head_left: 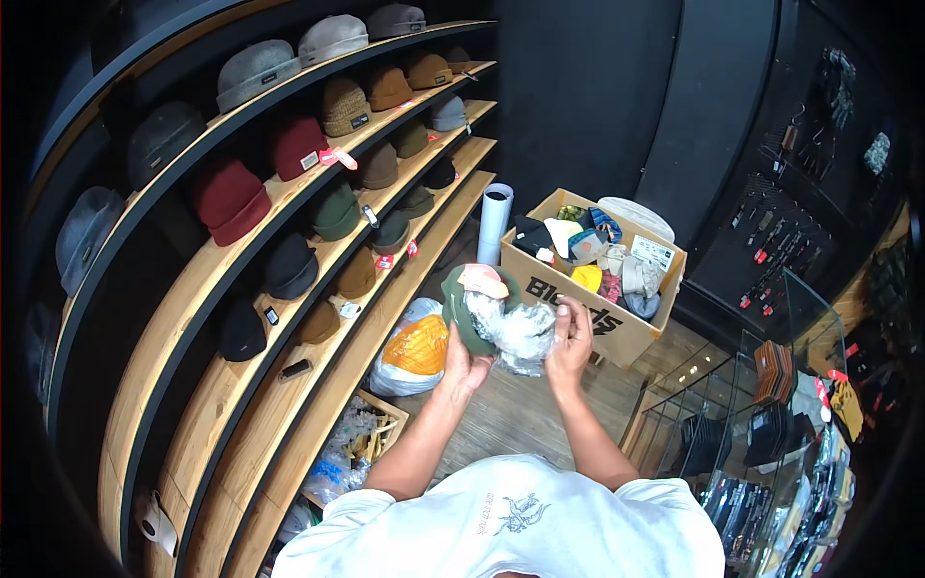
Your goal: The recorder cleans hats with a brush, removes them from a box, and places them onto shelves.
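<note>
In front of my chest, my left hand (pixel 466 368) is wrapped round the lower side of a dark green hat (pixel 459 310). A salmon-pink piece (pixel 484 280) lies at the hat's top; I cannot tell whether it belongs to the hat. Crumpled clear plastic wrap (pixel 526 337) spills from the hat toward the right. My right hand (pixel 570 349) is closed on the right end of this plastic, fingers pinched near its edge.
Curved wooden shelves (pixel 234 231) of hats rise on the left. A cardboard box (pixel 578 303) full of hats stands ahead, beside a white roll (pixel 494 223). Nearby are an orange-and-clear bag (pixel 416 345) and a crate of plastic (pixel 385 414). A glass display (pixel 674 405) stands right.
</note>
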Available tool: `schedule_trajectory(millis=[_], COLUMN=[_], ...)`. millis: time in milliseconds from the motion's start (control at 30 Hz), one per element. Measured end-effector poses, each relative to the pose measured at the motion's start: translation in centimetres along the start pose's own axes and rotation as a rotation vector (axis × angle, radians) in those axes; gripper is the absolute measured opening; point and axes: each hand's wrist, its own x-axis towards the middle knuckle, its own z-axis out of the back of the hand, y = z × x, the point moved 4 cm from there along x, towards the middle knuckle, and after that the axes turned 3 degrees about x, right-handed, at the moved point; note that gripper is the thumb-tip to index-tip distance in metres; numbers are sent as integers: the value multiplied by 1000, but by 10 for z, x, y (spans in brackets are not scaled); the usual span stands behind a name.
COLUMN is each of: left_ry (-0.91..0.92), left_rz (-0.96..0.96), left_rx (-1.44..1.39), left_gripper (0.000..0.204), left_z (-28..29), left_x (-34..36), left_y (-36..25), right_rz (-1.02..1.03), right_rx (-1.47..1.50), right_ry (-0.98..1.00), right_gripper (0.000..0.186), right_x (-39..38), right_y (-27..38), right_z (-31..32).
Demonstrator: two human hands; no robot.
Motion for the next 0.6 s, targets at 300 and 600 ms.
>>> schedule_trajectory(millis=[300,600], left_ry=[150,171], left_rz=[63,73], left_rx=[-70,104], left_gripper=[71,77], left_z=[-10,1], left_x=[-12,-9], left_y=[-11,2], right_rz=[-142,164], right_rx=[194,9], right_ry=[-157,212], right_gripper=[21,20], right_x=[24,-12], right_y=[-22,12], right_z=[24,-19])
